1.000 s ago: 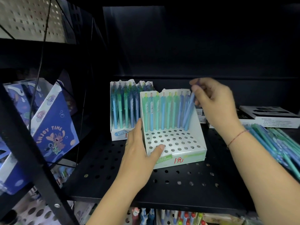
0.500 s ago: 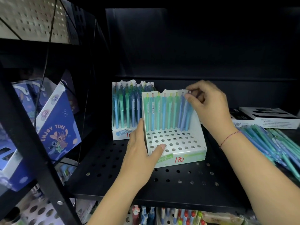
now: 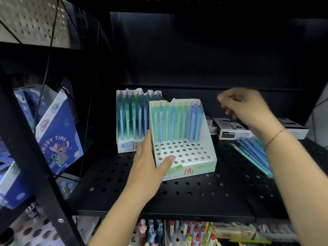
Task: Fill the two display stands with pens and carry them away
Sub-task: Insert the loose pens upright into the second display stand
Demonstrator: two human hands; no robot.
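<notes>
On shelf (image 3: 177, 192), pens (image 3: 174, 121) upright in stand (image 3: 204, 160), left hand (image 3: 147, 162) gripping it

On my feed, a black metal shelf (image 3: 177, 192) dotted with round holes ran across the middle, backed by a dark wall panel (image 3: 195, 50). At its back right I saw black-and-white boxes (image 3: 230, 128) lying flat, side by side. Off to the left, a thick black post (image 3: 26, 153) cut diagonally across my view, and behind it a blue box (image 3: 58, 135) printed with ENJOY TIME and a cartoon creature leaned tilted. Up in the top left corner I caught a pale pegboard (image 3: 32, 20), blurred. Below the shelf's front edge, a lower rack (image 3: 191, 231) showed stationery with red caps, and a white holed sheet (image 3: 35, 233) sat bottom left.
</notes>
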